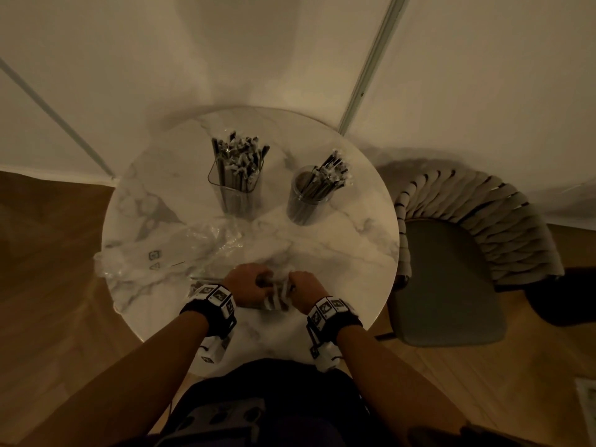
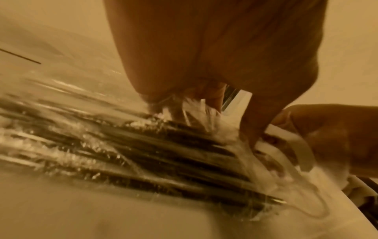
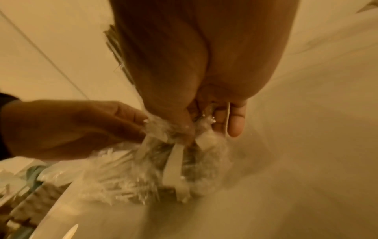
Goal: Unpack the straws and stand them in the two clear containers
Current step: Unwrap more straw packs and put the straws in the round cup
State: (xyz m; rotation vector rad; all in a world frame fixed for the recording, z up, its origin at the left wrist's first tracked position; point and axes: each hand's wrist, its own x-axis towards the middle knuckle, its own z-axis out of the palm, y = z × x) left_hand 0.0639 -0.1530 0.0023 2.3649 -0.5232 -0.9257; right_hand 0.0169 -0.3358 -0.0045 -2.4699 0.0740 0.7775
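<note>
Both hands meet at the near middle of the round marble table (image 1: 348, 253). My left hand (image 1: 250, 287) and right hand (image 1: 303, 290) each grip one side of a clear plastic pack of dark straws (image 1: 277, 296), fingers curled into the film. The left wrist view shows the dark straws (image 2: 163, 153) lying in shiny film under my left hand (image 2: 231, 119). In the right wrist view my right hand (image 3: 196, 126) pinches the crumpled film (image 3: 163, 163). A square clear container (image 1: 237, 185) and a round clear container (image 1: 309, 195) stand farther back, each holding several wrapped dark straws upright.
Crumpled clear wrapping (image 1: 161, 253) lies over the table's left side. A grey chair with a woven back (image 1: 458, 269) stands right of the table. White walls rise behind, and wooden floor (image 1: 48, 285) surrounds the table.
</note>
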